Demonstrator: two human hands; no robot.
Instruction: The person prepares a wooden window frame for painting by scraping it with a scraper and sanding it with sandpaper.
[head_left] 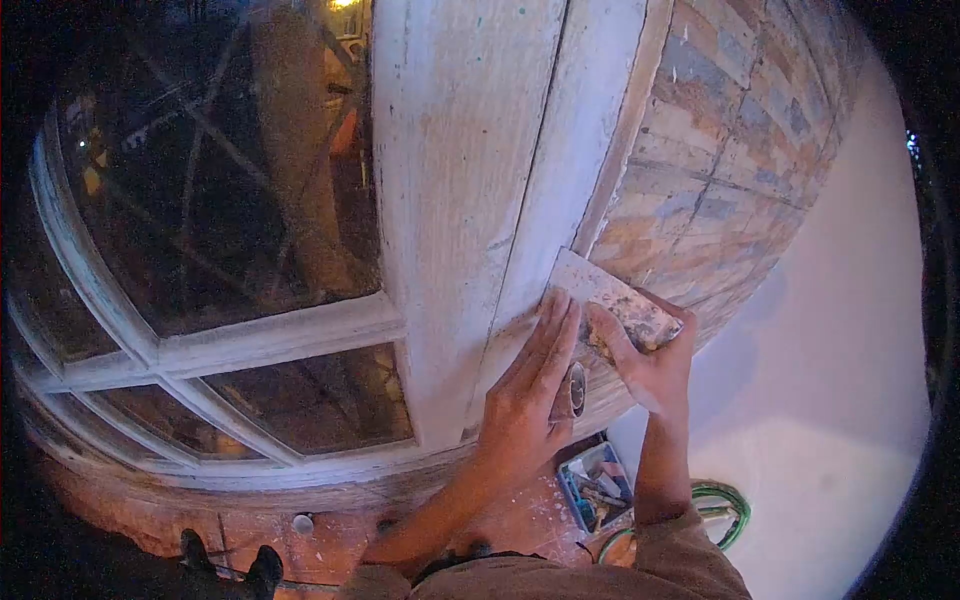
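A wide putty knife (612,298), its metal blade smeared with dried filler, is pressed against the seam between the white wooden frame (560,160) and the stone-patterned wall (700,190). My left hand (525,385) is closed on it from below, fingers lying along the blade's left part. The round end of what looks like its handle (577,388) shows beside my left palm. My right hand (655,365) grips the blade's right side, thumb on the front face and fingers behind. A beige strip (625,130) runs up the seam above the blade's left corner.
On the left is a window (220,180) with white glazing bars. A bin of tools (597,487) and a green hose (735,510) lie below my hands. A small white container (302,523) and dark shoes (265,570) are on the tiled floor. A white wall (830,380) stands right.
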